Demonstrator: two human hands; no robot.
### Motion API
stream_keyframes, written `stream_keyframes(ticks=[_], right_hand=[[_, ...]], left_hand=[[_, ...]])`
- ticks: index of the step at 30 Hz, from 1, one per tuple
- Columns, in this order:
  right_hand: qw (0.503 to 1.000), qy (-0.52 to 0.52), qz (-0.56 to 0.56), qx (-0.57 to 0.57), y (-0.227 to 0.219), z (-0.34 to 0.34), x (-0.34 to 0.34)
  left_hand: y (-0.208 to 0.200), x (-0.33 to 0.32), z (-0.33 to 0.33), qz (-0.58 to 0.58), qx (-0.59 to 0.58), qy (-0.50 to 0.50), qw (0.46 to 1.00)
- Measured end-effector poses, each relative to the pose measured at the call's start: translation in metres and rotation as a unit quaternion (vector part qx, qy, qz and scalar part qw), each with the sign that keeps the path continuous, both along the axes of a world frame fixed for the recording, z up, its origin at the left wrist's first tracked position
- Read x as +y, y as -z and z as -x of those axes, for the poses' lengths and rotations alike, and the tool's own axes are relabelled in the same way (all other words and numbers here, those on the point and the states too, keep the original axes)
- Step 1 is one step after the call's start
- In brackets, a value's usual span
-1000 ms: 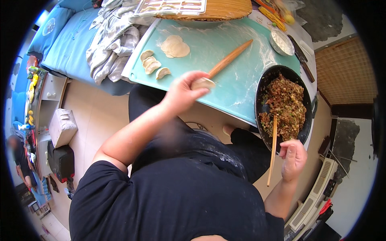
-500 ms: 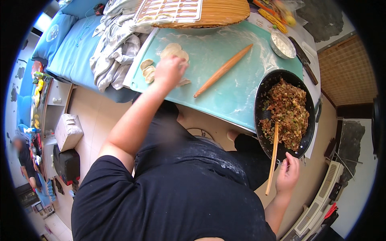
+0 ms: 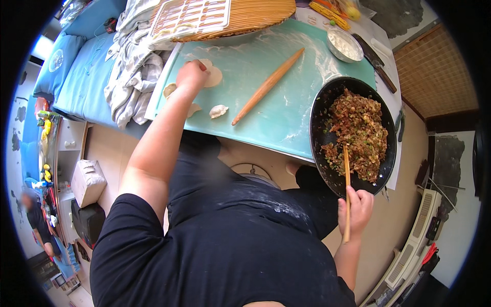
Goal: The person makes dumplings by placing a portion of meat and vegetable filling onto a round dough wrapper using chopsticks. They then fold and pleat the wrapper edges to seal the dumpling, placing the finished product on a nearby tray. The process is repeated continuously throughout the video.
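Observation:
My left hand (image 3: 192, 77) is closed at the stack of round dumpling wrappers (image 3: 214, 77), its fingertips pinching a wrapper's edge. Small pieces of dough (image 3: 169, 90) lie partly hidden beside its wrist. Closer to the board's front edge sits a folded white dumpling (image 3: 218, 111). My right hand (image 3: 357, 209) grips a pair of wooden chopsticks (image 3: 348, 171), whose tips rest in the minced filling (image 3: 360, 135). That filling is heaped in a black pan (image 3: 319, 117) at the right of the board.
A wooden rolling pin (image 3: 268, 86) lies across the floury green board (image 3: 286, 120). Behind it are a flour bowl (image 3: 345, 45) and a woven tray (image 3: 261, 15) bearing a white plastic tray (image 3: 192, 19). A knife (image 3: 376, 64) lies right of the bowl. Crumpled cloth (image 3: 134, 77) borders the left side.
My left hand has moved away from the dumpling toward the wrappers, uncovering the dumpling. My right hand, beside the pan before, has taken hold of the chopsticks. The whole view has shifted slightly.

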State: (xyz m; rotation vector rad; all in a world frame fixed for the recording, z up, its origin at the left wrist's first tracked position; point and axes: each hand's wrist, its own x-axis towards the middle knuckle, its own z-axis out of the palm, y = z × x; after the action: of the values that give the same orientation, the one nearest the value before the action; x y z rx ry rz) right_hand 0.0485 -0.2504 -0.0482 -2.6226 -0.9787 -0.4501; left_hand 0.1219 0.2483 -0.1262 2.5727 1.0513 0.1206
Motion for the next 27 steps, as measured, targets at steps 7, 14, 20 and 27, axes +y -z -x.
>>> stream_keyframes(ticks=[7, 14, 20, 27], right_hand=[[0.959, 0.083, -0.254, 0.094, -0.008, -0.047, -0.002], [0.891, 0.091, -0.402, 0.189, -0.015, -0.063, -0.028], [0.848, 0.068, -0.455, 0.263, -0.009, -0.06, -0.028], [0.93, -0.063, -0.26, 0.251, -0.007, -0.06, -0.015]], left_hand=[[0.022, 0.001, 0.007, -0.056, -0.153, 0.142, 0.976], [-0.001, -0.021, 0.043, 0.336, -0.352, 0.092, 0.869], [-0.03, -0.097, 0.07, 0.84, -0.374, 0.057, 0.388], [-0.061, -0.181, 0.071, 0.941, -0.253, -0.028, 0.221]])
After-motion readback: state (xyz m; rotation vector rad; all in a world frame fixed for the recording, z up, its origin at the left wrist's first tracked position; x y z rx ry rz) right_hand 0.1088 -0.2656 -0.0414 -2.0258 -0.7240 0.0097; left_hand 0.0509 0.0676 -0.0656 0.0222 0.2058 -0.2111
